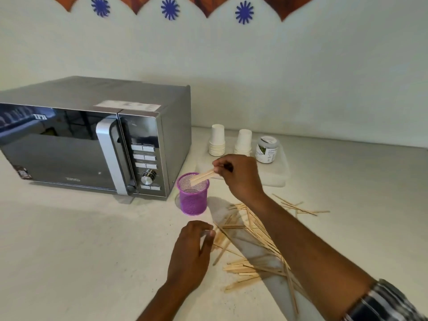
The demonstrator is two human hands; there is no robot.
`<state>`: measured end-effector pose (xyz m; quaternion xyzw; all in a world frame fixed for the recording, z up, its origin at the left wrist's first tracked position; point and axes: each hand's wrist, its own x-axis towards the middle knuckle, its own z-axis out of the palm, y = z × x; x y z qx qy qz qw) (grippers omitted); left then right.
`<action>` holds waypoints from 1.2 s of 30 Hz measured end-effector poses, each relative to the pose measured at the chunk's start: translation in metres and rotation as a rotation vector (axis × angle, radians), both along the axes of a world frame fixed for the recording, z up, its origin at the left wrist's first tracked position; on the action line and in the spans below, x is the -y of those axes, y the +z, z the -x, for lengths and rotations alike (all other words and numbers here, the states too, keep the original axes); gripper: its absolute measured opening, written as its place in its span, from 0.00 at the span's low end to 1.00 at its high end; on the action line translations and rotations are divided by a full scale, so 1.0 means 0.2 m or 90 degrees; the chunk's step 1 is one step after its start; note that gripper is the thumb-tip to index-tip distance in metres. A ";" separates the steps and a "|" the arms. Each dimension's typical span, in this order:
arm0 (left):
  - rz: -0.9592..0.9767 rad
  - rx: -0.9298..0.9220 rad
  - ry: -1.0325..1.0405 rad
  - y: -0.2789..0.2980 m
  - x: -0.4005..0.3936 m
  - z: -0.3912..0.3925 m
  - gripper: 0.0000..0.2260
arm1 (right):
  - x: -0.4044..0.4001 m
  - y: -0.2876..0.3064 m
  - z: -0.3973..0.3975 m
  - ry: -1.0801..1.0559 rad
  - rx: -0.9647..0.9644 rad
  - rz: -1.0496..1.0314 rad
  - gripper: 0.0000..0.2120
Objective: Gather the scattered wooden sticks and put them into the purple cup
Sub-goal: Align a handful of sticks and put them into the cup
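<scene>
Nearest, the left hand is curled loosely over the white counter, fingertips at the edge of the scattered wooden sticks; whether it grips one cannot be told. The right forearm crosses above the pile. The right hand pinches a few held sticks, angled into the purple cup. Behind stand a microwave, just left of the cup, and a white tray carrying paper cup stacks and a labelled jar. Printed text is illegible.
</scene>
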<state>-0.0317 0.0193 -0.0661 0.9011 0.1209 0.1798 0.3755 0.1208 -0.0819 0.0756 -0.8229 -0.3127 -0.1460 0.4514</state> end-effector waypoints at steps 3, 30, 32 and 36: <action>-0.088 -0.037 -0.045 -0.01 0.02 0.00 0.28 | -0.13 -0.01 -0.01 0.030 0.038 0.153 0.08; -0.183 -0.117 -0.066 -0.08 0.03 -0.03 0.34 | 0.28 -0.62 -0.10 0.076 0.040 0.337 0.16; -0.153 -0.107 -0.048 -0.05 0.03 -0.02 0.32 | 0.38 -0.62 -0.08 0.095 0.049 0.323 0.15; -0.126 -0.074 -0.022 0.01 0.05 -0.04 0.26 | 0.62 -0.58 -0.11 0.127 0.067 0.307 0.12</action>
